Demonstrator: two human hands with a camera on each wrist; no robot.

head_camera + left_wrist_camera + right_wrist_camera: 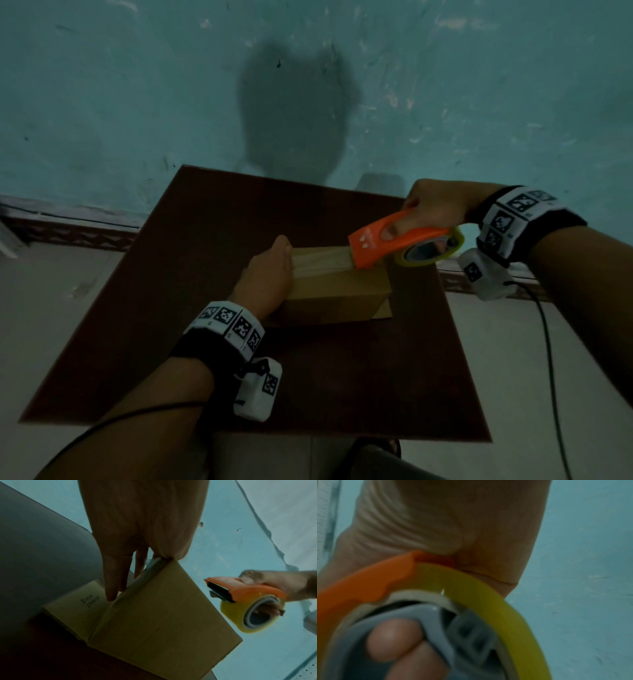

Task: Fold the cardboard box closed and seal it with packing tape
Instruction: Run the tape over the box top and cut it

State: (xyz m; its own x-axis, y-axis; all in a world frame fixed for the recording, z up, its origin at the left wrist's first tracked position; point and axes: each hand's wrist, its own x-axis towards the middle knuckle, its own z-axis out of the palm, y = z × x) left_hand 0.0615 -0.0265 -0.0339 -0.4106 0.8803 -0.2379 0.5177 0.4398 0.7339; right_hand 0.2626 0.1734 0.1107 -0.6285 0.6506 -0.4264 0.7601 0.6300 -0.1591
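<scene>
The left hand (267, 274) lies flat against the left end of the cardboard box (337, 291), fingers (116, 574) straight and pressing its matte side panel, gripping nothing. The box — a plain brown rectangular carton, flaps folded shut, a glossy strip along its top — sits on the dark reddish-brown surface (171, 308). At its right end, the right hand (435, 205) curls around an orange plastic tape dispenser (387, 241) carrying a yellowish roll of packing tape (254, 615), with fingertips showing through the grey core.

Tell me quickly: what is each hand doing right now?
Left hand: open, straight fingers pressing the cardboard box.
Right hand: gripping the orange tape dispenser.
</scene>
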